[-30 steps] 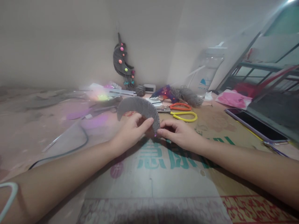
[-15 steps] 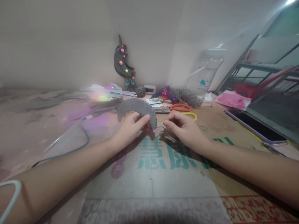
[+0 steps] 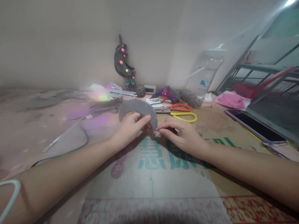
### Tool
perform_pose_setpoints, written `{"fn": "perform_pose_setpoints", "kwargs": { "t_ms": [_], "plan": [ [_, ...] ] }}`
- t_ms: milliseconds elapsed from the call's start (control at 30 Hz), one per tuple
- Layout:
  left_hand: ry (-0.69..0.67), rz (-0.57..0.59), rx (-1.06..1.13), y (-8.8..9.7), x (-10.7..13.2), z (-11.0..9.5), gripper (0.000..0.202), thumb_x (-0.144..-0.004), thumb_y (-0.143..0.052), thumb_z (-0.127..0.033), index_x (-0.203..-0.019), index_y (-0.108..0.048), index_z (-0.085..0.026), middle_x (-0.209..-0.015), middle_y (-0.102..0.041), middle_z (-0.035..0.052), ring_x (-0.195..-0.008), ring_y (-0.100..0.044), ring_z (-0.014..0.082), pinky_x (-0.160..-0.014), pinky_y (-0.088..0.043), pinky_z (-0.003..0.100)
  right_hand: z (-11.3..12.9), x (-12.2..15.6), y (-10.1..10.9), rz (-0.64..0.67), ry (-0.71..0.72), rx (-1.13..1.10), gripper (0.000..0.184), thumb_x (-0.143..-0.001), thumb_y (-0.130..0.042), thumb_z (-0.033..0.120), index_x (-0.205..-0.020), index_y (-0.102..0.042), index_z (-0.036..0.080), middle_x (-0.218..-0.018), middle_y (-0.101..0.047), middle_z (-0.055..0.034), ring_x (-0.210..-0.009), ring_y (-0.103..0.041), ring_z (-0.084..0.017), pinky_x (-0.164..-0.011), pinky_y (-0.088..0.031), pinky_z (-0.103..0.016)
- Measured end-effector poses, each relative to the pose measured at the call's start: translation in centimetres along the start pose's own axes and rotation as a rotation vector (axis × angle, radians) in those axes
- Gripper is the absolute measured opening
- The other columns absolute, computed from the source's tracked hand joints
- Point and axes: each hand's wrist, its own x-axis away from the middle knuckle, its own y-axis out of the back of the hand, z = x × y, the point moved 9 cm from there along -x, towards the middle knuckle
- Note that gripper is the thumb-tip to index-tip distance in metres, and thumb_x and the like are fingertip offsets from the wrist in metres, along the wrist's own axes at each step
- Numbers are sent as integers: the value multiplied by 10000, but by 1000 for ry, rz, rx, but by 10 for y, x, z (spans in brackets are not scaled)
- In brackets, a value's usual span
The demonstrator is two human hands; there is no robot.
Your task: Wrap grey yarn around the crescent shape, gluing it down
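My left hand grips a crescent shape wrapped in grey yarn, thumb on its front face and fingers behind. Its right tip points down and shows a small purple bit at the end. Right beside that tip, my right hand has thumb and forefinger pinched together on the grey yarn end, which is mostly hidden by the fingers. Behind the hands lie scissors with one orange and one yellow handle.
A decorated grey crescent hangs on the wall. Along the back are a purple glue gun, a grey yarn skein, a small clock and a plastic bottle. A phone lies right; printed sheeting covers the table.
My right hand has moved left to the crescent's tip, and the yarn strand between them no longer shows. The left hand and crescent have shifted only slightly right.
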Motion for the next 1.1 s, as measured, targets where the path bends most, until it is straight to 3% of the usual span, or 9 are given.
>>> {"fn": "perform_pose_setpoints", "kwargs": {
  "t_ms": [233,333,533,800,1100],
  "plan": [
    [6,7,38,-2,0,1,395,-863,-560,-469,-629,-633,-160,-614,-667,41,-629,-619,163,-647,-460,277,-13,-1,8,-85,-167,-63,184,-897,-602,279,-757,-529,185,-663,-529,30,-577,-460,-98,-513,-354,-224],
    [-17,-7,8,0,1,-2,403,-858,-565,-484,-617,-631,-167,-613,-666,39,-626,-621,167,-643,-464,282,-18,-2,6,-73,-194,-58,131,-895,-606,274,-808,-568,183,-697,-540,23,-601,-470,-106,-539,-375,-229],
    [-29,-29,-25,2,2,-4,406,-865,-551,-469,-589,-611,-177,-603,-648,33,-626,-605,162,-635,-459,276,-22,-3,-3,4,-194,-76,101,-877,-653,281,-913,-674,189,-964,-682,-37,-794,-588,-143,-667,-445,-261],
    [19,23,52,-5,2,6,377,-835,-577,-479,-617,-615,-173,-636,-666,49,-617,-603,159,-577,-453,261,-27,-1,-3,11,-229,-31,98,-890,-611,221,-819,-676,206,-840,-699,-5,-791,-605,-154,-732,-444,-292],
    [78,95,206,-14,1,12,354,-812,-594,-463,-634,-623,-159,-642,-679,66,-624,-614,161,-584,-473,262,-26,-2,0,-1,-256,-41,141,-894,-583,258,-795,-660,194,-784,-686,-10,-729,-597,-153,-686,-450,-290]
  ]
}}
